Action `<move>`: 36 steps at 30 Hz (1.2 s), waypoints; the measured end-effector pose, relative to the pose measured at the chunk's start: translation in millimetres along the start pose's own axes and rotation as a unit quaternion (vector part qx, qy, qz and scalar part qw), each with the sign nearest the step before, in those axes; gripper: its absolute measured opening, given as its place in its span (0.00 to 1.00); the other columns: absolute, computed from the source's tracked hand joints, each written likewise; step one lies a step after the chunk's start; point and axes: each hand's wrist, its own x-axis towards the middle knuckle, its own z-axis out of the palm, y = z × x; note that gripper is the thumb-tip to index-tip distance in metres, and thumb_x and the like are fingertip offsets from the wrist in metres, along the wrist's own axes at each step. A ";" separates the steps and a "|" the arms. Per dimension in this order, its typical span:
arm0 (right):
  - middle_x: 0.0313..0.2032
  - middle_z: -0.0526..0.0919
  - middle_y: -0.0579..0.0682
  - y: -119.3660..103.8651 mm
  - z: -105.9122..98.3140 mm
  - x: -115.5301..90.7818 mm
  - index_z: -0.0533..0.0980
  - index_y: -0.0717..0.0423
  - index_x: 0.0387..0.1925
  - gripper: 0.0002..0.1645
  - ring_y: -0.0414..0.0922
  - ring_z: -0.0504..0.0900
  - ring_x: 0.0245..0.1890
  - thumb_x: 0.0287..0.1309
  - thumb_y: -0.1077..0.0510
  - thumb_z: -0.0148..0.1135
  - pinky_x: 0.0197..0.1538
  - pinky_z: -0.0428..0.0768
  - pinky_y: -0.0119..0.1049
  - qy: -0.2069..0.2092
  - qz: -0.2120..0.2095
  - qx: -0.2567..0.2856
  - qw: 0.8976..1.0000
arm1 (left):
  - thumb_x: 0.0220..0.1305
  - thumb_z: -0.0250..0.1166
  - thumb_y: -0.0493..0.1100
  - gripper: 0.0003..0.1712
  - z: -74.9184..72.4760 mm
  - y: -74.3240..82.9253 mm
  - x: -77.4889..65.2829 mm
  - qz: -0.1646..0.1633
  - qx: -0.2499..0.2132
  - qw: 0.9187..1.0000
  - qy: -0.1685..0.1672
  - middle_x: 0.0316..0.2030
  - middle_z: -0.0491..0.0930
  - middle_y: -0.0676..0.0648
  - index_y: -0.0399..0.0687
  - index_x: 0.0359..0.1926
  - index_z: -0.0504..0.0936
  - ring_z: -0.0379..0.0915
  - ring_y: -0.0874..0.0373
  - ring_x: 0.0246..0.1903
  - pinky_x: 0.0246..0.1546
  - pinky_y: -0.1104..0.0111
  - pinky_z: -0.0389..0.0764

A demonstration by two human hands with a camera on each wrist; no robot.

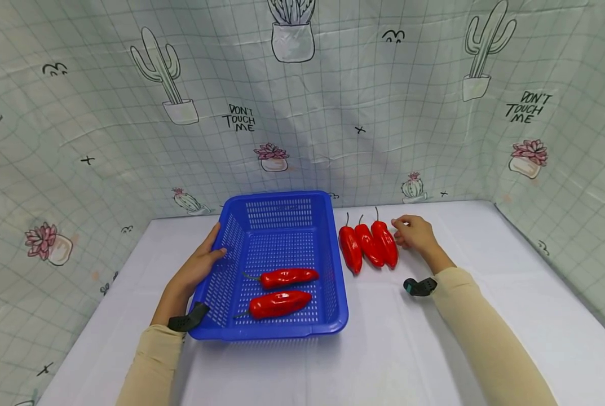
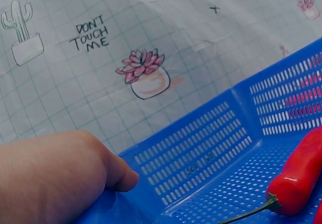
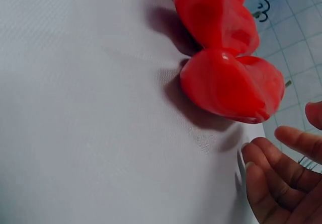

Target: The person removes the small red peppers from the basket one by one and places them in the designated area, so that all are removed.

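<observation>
My left hand (image 1: 195, 270) grips the left rim of a blue plastic basket (image 1: 339, 270), thumb over the edge on the inner side. Two red chili peppers lie crosswise in it, an upper pepper (image 1: 288, 277) and a lower pepper (image 1: 281, 304), stems to the left. Right of the basket, three more peppers lie side by side on the white table: a left one (image 1: 350, 248), a middle one (image 1: 369, 245) and a right one (image 1: 385, 242). Just beside that right pepper is my right hand (image 1: 416, 232), fingers loosely bent, holding nothing; the right wrist view shows a gap between fingertips and pepper (image 3: 231, 85).
White cloth covers the table (image 1: 383, 349). Behind it and along both sides hangs a grid-patterned curtain (image 1: 332, 113) printed with cacti and succulents. A dark wrist device (image 1: 189, 318) overlaps the basket's front left corner in the head view; another dark device (image 1: 420, 287) sits at the right wrist.
</observation>
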 end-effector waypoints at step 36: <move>0.57 0.77 0.68 -89.6 -14.2 0.7 0.65 0.67 0.65 0.28 0.61 0.81 0.52 0.71 0.53 0.48 0.56 0.79 0.50 0.037 -0.074 0.048 0.995 | 0.74 0.41 0.33 0.42 -0.9 -0.5 0.6 0.014 -0.003 1.000 -0.005 0.77 0.25 0.36 0.47 0.77 0.27 0.28 0.34 0.75 0.71 0.40 0.41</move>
